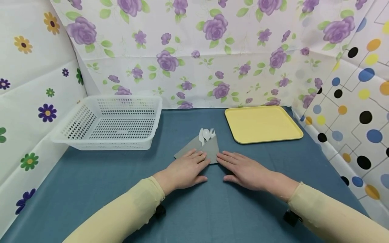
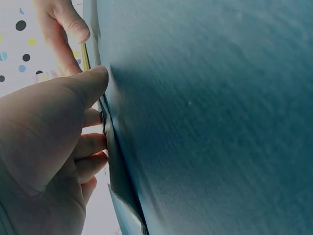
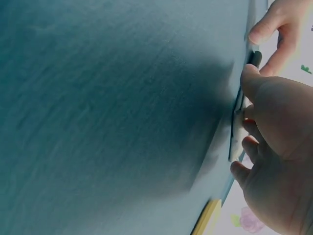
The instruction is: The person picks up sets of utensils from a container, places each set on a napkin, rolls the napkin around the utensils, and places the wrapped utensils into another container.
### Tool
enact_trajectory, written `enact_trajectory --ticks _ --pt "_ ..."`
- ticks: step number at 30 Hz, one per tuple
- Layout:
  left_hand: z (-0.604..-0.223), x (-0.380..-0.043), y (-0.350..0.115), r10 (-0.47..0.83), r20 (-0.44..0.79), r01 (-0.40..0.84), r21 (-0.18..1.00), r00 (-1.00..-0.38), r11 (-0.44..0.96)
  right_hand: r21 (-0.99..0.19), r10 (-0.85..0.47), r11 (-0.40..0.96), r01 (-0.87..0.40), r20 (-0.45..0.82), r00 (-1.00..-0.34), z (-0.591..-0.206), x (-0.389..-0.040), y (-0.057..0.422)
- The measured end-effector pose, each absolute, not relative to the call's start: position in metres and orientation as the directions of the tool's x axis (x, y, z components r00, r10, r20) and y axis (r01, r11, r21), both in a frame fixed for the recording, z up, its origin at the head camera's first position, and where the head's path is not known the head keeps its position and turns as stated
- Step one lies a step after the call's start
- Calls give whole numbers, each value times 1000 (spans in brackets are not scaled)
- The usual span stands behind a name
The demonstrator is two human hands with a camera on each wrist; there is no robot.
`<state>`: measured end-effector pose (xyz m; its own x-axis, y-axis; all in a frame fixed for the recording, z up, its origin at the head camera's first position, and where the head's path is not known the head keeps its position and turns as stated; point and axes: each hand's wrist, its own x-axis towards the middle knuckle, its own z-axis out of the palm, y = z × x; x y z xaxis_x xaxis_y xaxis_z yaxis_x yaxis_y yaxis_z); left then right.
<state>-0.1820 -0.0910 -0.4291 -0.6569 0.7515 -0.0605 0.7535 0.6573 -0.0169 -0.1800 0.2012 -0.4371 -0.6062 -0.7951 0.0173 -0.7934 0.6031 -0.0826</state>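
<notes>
A grey napkin (image 1: pixel 213 148), folded into a pointed pocket, lies mid-table. From its top stick the white heads of a plastic knife (image 1: pixel 201 136), a spoon (image 1: pixel 206 134) and a fork (image 1: pixel 212 132); their handles are hidden in the folds. My left hand (image 1: pixel 186 168) rests palm down on the napkin's lower left part, fingers fairly straight. At the right edge of the napkin, the fingertips of my right hand (image 1: pixel 247 170) touch it or lie just beside it, fingers extended. Both wrist views show the thumbs apart from the fingers, low over the cloth.
A white perforated plastic basket (image 1: pixel 117 144) stands at the back left. The yellow tray (image 1: pixel 263 124) lies flat at the back right. Blue cloth (image 1: pixel 209 209) covers the table, and patterned sheets (image 1: pixel 194 81) hang along the back and sides.
</notes>
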Motion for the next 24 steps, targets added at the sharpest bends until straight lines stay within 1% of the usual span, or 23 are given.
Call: enact_trajectory --ticks 4,9,17,24 --pt "-428 -183 -93 753 -49 754 11 -656 657 -83 -813 580 -811 14 -582 -440 -184 196" --pt "-428 -185 -95 747 -48 747 17 -663 665 -86 -830 555 -828 16 -558 -439 -186 188" --pt "-427 -185 -97 740 -47 739 38 -671 672 -80 -840 540 -838 12 -543 -439 -192 179" --pt "-430 -186 -105 719 -27 719 6 -695 695 -9 -850 525 -851 42 -525 -441 -194 176"
